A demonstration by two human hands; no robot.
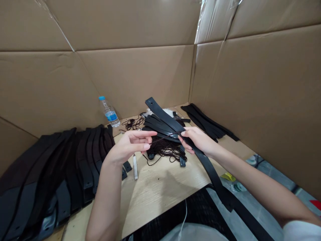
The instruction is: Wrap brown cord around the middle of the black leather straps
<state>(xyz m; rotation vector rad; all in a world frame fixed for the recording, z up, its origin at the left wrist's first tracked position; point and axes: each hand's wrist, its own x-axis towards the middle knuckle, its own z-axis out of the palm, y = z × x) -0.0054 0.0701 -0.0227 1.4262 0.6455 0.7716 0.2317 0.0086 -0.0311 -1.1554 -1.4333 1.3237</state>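
My right hand (198,140) is closed around a long black strap (165,115) with a small hole near its far end. The strap runs from above the table down past my right forearm. A thin dark brown cord (164,137) stretches from the strap at my right fingertips to my left hand (132,143). My left fingers are closed on the cord, with thumb and forefinger tips slightly apart. Below and behind the hands lie a tangled bundle of brown cords (168,149) and a pile of black straps (157,125).
Many black straps (75,164) are stacked along the left of the wooden table (150,197). A water bottle (111,115) stands at the back, and a white pen-like stick (135,167) lies near my left wrist. More black strips (205,120) lie back right. Cardboard walls (135,73) enclose the table.
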